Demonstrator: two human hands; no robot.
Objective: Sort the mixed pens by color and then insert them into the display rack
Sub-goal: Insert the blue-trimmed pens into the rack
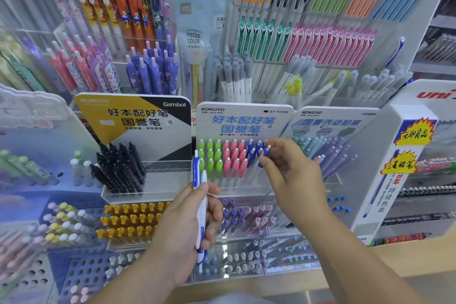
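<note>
Left hand: fingers curled round two blue-and-white pens, held just in front of the display rack, low centre of view. Their long axis is near vertical, with the clicker ends up and the tips down below the palm.

Right hand: thumb and forefinger pinch the top of one blue pen that stands in the rack. The other fingers are loosely bent. This pen is at the right edge of the blue group, clicker end up and leaning back toward the header card, its tip down in the clear tiers.

Rack contents, left to right: green pens, pink pens, blue pens. All share the same lean, white clickers up.

Legible writing:
- The rack header reads "KOKUYO", "since 1905" and "GY TOON" (large blue Chinese lines sit beneath).
- The yellow-and-black card to the left reads "Gambol", and black pens stand below it.
- The pale card to the right reads "KOKUYO" and "Campus".
- The white stand at far right carries a red "uni".
- A hanging pack behind reads "PIECED COLOR".
</note>
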